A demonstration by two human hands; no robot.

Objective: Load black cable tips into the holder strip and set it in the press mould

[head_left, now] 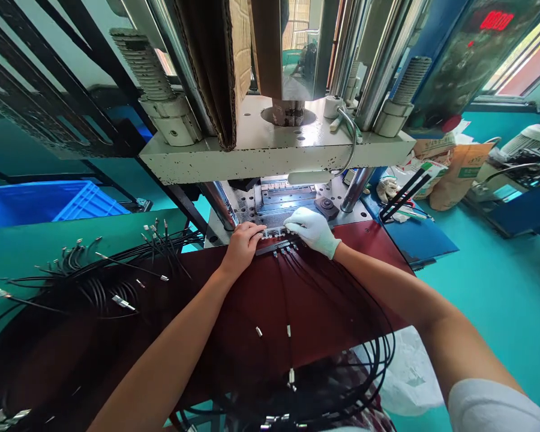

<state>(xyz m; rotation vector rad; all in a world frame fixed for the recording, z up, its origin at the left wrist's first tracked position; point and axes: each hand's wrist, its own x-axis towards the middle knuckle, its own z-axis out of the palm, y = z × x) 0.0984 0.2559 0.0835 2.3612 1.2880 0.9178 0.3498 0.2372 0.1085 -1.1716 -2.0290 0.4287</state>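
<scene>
A narrow metal mould bar (274, 233) with a row of slots lies at the far edge of the dark red table, in front of the press. My bare left hand (244, 245) has its fingers closed on the bar's left end. At the right end, my right hand (314, 231), in a white glove, grips with thumb and fingers; the fingertips partly hide what they touch. Just in front of the bar sits a dark strip (276, 248). Black cables (299, 264) with small metal connectors run from it toward me and loop over the table's near edge.
Beyond the bar is the press's lower mould (288, 198), under a heavy white plate (274, 159) on steel columns. Bundled black cables (117, 270) cover the table's left side. A blue crate (22, 201) stands far left. Black-handled tools (402, 195) rest on a blue shelf (425, 240) at right.
</scene>
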